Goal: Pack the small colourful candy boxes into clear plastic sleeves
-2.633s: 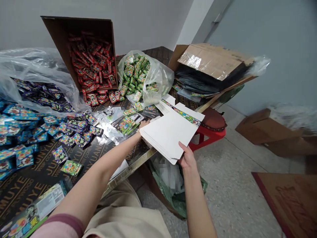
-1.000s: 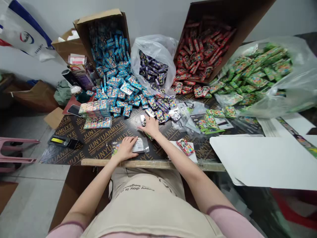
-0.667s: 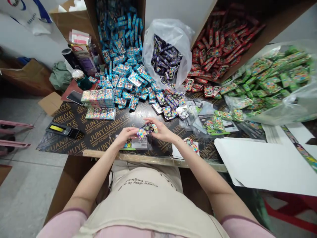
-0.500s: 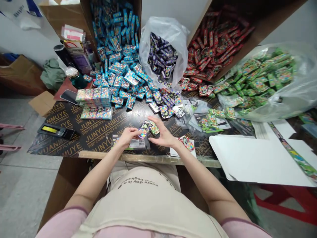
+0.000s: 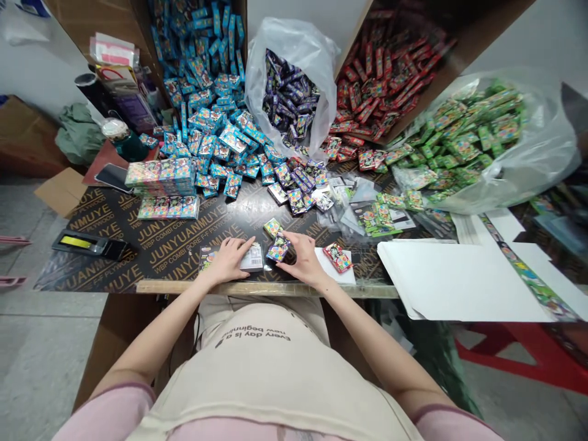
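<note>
Purple pack [image 5: 278, 248]: now pinched between thumb and fingers of the right hand [image 5: 304, 260], close over the desk [image 5: 169, 260]; half a second ago the left fingers gripped it while the right hand stood open around it. A second pack, green-edged [image 5: 272, 227], lies just beyond, seemingly touching or overlapped; contact unclear.

Left hand [image 5: 228, 260] is now down on the flat printed packet [image 5: 253, 256], fingers spread across it, barcode end exposed. Judgement: the handover leaves the left hand to steady the packet while the right alone manages the pack.

Right of the hands: red pack [image 5: 337, 257] on white card [image 5: 327, 269], apart from both. Farther back: loose purple packs [image 5: 301, 184], unheld.
</note>
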`<state>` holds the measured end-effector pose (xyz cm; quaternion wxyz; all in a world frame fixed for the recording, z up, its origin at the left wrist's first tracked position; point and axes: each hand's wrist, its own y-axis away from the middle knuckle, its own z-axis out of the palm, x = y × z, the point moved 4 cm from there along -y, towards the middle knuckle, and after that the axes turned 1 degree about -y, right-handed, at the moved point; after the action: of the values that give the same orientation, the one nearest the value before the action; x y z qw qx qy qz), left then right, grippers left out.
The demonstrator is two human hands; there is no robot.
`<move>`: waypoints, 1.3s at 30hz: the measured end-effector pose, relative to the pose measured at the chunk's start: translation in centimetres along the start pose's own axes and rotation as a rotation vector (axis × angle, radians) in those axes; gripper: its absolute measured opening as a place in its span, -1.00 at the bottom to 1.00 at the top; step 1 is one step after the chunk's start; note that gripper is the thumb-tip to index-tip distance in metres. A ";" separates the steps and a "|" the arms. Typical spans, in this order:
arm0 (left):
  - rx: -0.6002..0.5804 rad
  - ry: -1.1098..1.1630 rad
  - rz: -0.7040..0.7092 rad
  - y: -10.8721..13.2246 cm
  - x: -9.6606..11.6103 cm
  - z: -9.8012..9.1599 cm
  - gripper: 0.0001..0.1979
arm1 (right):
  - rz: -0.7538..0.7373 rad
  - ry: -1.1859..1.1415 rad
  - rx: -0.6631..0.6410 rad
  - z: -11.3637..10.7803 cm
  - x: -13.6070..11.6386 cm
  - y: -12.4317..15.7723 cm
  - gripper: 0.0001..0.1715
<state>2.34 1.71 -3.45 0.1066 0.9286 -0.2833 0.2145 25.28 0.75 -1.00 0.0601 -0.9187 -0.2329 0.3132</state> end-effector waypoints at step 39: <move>0.165 -0.075 -0.047 -2.6 -0.4 2.7 -0.20 | 0.713 0.420 0.155 -14.3 29.8 -20.2 -0.13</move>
<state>4.45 3.19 -6.19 0.0241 0.9480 -0.2469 0.1995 46.79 33.00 -0.77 0.0632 -0.9784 0.1412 0.1371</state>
